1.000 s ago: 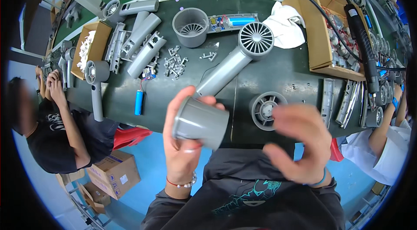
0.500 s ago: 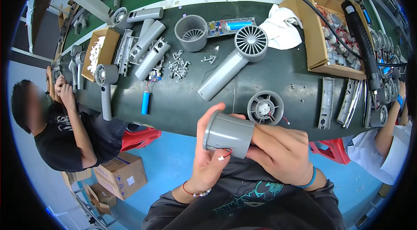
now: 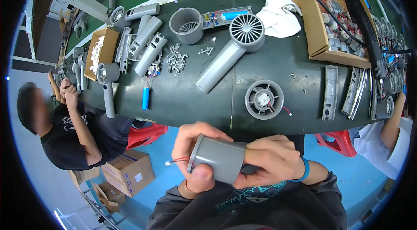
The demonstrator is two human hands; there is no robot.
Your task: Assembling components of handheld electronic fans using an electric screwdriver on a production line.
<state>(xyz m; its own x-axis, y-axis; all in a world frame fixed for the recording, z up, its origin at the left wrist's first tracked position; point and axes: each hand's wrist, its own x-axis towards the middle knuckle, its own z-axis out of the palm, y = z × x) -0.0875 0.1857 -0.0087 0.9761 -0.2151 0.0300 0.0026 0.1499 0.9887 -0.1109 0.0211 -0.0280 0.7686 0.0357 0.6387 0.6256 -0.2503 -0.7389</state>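
Note:
Between my hands, in front of the table's near edge, is a grey cylindrical fan housing (image 3: 220, 159) lying on its side. My left hand (image 3: 195, 178) is closed round its flanged left end, thumb below and fingers above. A red-and-black wire with a small white connector (image 3: 168, 163) sticks out past that end. My right hand (image 3: 276, 160) grips the right end, its fingertips hidden at or inside the rim. Just beyond, on the table, rests a grey fan ring with a motor (image 3: 264, 99). Farther off lies a grey handheld fan body (image 3: 230, 56) with a slotted grille.
Around the dark table (image 3: 182, 95) are small grey brackets (image 3: 176, 60), a blue battery (image 3: 146, 98), handle shells (image 3: 330, 93), a white cloth (image 3: 280, 15) and a cardboard box of motors (image 3: 339, 56). A black corded tool (image 3: 365, 34) hangs at right. A co-worker (image 3: 74, 130) sits at left.
Both hands have drawn the housing down and slightly left, toward my body. The housing has turned, so its wire now points left from the flanged end instead of hanging beneath.

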